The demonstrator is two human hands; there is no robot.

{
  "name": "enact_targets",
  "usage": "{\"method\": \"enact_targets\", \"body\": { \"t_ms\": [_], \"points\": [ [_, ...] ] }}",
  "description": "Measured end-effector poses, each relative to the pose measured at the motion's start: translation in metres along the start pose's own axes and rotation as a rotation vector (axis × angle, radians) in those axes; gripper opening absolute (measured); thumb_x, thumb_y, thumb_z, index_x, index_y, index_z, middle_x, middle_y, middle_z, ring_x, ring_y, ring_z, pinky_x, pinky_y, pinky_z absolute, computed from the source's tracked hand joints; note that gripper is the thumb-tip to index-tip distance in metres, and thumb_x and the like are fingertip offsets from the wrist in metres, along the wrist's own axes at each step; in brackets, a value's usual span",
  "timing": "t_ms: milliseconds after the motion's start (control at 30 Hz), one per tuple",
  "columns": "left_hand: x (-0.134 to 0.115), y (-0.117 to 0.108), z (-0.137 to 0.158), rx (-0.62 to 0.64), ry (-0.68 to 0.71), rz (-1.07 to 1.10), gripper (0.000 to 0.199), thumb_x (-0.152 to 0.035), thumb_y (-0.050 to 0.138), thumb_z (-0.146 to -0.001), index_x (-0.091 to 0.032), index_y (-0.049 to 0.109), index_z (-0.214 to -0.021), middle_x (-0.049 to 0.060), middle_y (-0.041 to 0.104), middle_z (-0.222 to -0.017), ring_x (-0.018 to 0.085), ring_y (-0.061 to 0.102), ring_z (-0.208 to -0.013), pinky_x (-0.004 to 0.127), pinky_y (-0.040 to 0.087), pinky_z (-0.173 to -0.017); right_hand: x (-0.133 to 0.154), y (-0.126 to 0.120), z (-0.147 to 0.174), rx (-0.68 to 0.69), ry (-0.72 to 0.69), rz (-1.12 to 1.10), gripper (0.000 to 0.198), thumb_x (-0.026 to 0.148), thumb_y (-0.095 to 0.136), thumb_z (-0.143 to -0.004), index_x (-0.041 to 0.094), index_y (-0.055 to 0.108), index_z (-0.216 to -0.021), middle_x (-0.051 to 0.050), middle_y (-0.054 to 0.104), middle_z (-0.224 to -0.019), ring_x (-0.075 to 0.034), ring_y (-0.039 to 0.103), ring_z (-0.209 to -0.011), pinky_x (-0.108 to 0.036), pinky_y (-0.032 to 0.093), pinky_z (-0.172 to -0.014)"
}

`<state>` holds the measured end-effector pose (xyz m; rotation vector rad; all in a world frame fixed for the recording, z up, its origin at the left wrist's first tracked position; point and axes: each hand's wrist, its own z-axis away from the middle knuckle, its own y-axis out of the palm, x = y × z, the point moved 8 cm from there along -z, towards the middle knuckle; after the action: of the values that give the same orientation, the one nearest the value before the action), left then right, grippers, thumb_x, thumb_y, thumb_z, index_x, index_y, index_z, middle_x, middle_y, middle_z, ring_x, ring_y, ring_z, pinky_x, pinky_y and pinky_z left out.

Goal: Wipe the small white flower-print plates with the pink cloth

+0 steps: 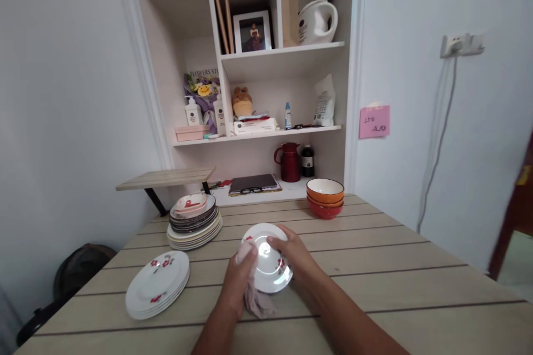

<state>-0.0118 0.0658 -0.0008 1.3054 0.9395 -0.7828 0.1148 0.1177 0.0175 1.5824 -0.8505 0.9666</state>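
Note:
A white plate [270, 272] with red flowers is held up over the table, tilted toward me. My right hand [295, 250] grips its upper right rim, thumb on the face and fingers behind. My left hand [238, 277] is closed on a pinkish-grey cloth [259, 302] at the plate's left edge; the cloth touches the plate there and hangs down below it. To the left lies a stack of similar flowered plates [158, 283]. Behind that stands a taller pile of dark-rimmed and cream plates [195, 224] with small pink dishes [191, 203] on top.
Orange and red bowls [325, 199] are stacked at the table's back right. The slatted wooden table [375, 283] meets a white shelf unit [283, 58]. A small raised wooden shelf [166, 178] overhangs the back left. A red jug [290, 162] and a dark folder [254, 183] sit behind the table.

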Motion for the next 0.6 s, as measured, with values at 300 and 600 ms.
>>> {"method": "enact_targets", "body": {
  "t_ms": [300,600],
  "points": [
    [-0.007,0.003,0.004,-0.022,0.024,0.030,0.061,-0.049,0.082,-0.064,-0.012,0.064,-0.109,0.012,0.076,-0.086,0.028,0.074,-0.078,0.040,0.059,-0.073,-0.023,-0.006,-0.006,-0.152,-0.023,-0.086,0.042,0.037,0.077,-0.058,0.018,0.062,-0.093,0.000,0.068,-0.070,-0.018,0.060,-0.059,-0.028,0.046,-0.056],
    [-0.006,0.004,-0.004,0.032,0.065,0.051,0.058,-0.050,0.079,-0.067,-0.012,0.064,-0.108,0.014,0.075,-0.096,0.031,0.071,-0.094,0.040,0.057,-0.083,-0.030,-0.004,0.003,-0.231,-0.085,-0.152,0.045,0.045,0.073,-0.068,0.024,0.055,-0.103,0.000,0.070,-0.079,-0.020,0.063,-0.064,-0.031,0.050,-0.058]
  ]
}}
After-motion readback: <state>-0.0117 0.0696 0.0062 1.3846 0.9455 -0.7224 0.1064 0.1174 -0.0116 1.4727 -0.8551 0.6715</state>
